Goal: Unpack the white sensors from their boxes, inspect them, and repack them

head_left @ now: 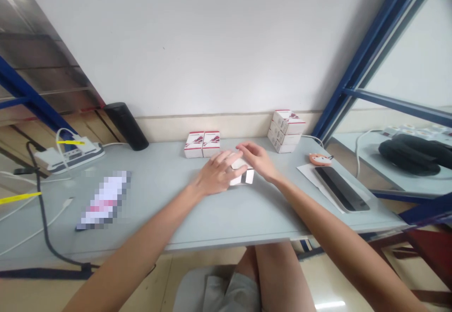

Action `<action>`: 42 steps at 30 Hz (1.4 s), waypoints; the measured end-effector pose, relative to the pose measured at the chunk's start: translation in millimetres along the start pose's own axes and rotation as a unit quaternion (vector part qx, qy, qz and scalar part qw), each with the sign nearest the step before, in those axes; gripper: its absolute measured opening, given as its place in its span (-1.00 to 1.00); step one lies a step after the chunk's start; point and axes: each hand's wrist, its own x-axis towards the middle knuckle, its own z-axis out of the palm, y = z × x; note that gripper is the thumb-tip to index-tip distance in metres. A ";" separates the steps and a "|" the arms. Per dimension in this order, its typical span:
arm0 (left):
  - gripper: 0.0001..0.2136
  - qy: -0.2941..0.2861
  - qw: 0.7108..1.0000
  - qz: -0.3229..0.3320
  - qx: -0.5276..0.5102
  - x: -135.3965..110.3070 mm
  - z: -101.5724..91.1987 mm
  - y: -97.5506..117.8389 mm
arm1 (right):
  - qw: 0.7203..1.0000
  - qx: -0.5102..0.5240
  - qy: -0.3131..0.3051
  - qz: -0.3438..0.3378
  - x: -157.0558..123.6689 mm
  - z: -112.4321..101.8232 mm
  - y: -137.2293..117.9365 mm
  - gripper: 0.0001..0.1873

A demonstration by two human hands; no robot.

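The left hand [219, 173] lies over a small white box [243, 176] near the middle of the desk [158, 187], its fingers [226, 157] spread wide across the top. The right hand [259, 159] curves in from the other side, its fingers narrowly bunched at the box's far top edge. Neither grip can be made out, and it is unclear whether the box rests on the desk or is slightly raised. The step in hand appears to be handling this one box, and the next move seems to call for a surer hold on its sides. Behind it, two red-and-white boxes [202, 144] stand side by side against the wall, beside a stack of similar boxes [285, 132]. To the right, a phone [341, 188] lies on a sheet of paper [309, 173].
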 end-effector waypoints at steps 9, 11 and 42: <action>-0.78 -0.004 0.996 -0.091 -0.008 0.9 -4.1 -8.8 | 0.956 -0.158 0.056 -0.243 -9.6 -9.0 -5.6 -0.63; -0.81 -0.008 0.992 -0.126 -0.006 -1.4 -3.3 -11.3 | 0.943 -0.193 0.016 -0.272 -14.1 -4.0 -9.5 -0.53; -0.49 -0.070 0.987 -0.129 -0.067 0.7 -24.1 -19.9 | 0.814 -0.541 -0.119 -0.177 -2.7 0.2 8.1 -0.83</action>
